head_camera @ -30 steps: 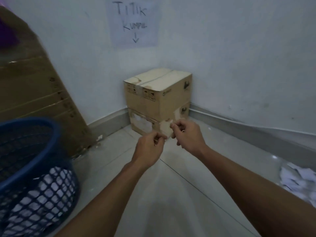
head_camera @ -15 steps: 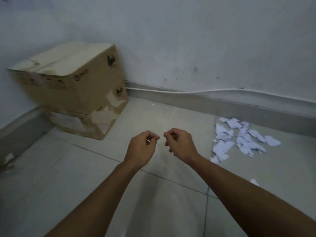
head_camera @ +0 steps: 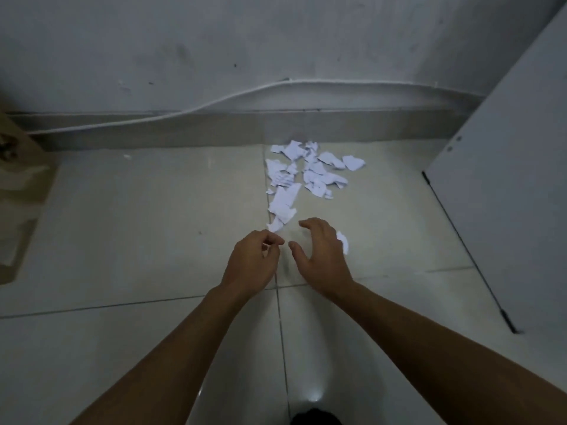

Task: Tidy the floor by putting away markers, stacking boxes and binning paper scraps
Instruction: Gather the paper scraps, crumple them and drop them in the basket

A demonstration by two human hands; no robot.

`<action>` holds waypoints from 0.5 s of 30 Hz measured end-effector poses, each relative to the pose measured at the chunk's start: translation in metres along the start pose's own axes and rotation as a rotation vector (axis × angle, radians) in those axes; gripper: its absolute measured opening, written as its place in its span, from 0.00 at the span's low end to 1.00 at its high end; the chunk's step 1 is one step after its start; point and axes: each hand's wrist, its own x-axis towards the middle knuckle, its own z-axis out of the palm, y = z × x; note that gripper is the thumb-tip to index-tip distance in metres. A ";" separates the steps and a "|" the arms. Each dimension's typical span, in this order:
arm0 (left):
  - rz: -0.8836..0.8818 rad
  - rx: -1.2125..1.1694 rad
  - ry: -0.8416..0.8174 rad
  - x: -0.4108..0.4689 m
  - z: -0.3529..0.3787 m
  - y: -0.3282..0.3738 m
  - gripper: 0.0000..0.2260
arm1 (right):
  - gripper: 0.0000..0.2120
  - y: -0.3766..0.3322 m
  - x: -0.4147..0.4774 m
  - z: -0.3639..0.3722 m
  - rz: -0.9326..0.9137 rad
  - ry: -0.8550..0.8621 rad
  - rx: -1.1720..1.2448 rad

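Both hands have come up close to the paper scraps, and the cardboard box has slid off to the left edge as the head turns. The right hand was curled up before. Now it is open, with its fingers spread wide, low over the floor at the near end of the pile. I think it is spread like that to scoop up many bits at once. One loose scrap peeks out just beside it. The left hand has its fingers curled in to meet the thumb. I cannot tell if it pinches a bit of paper. The scraps lie in a heap on the floor near the wall, between the box and a white board. No bin shows, so the bits must be carried away.
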 end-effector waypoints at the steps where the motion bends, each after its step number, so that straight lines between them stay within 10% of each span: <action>1: 0.013 0.017 -0.026 0.000 0.008 0.000 0.08 | 0.24 0.010 -0.006 -0.003 0.040 0.012 -0.041; 15: 0.101 0.201 0.036 0.038 0.052 -0.021 0.20 | 0.30 0.046 0.007 0.035 -0.066 -0.181 -0.246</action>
